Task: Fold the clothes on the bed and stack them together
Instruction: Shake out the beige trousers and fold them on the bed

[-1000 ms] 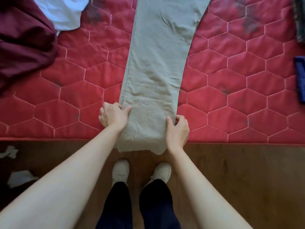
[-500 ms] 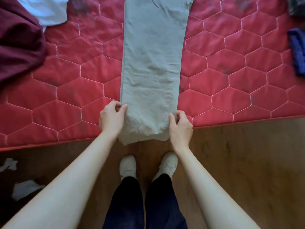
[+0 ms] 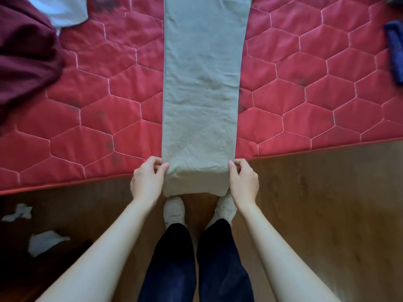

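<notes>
A long strip of grey-beige woven cloth, which looks like folded trousers [image 3: 201, 90], lies flat on the red quilted mattress with a hexagon stitch pattern [image 3: 305, 83] and runs from the top edge of the view straight down toward the person. The cloth is of one plain colour, with soft small wrinkles across its lower half and a neat seam line along its left border. It is a little wider at the top and becomes narrower near the hem. The near end of it passes over the edge of the bed and hangs down in front of the wooden floor [image 3: 327, 214], just above the two white shoes [image 3: 174, 211]. The left hand [image 3: 148, 182] holds the left corner of this hanging end, the thumb on top of the cloth and the fingers curled under the border. The right hand [image 3: 244, 182] holds the right corner in the same way, so both grips are closed on the fabric and the end is stretched flat between them. At the upper left of the bed lies a dark maroon garment [image 3: 26, 57], partly over a white cloth [image 3: 63, 9]. A dark blue item [image 3: 395, 53] lies at the right edge.
</notes>
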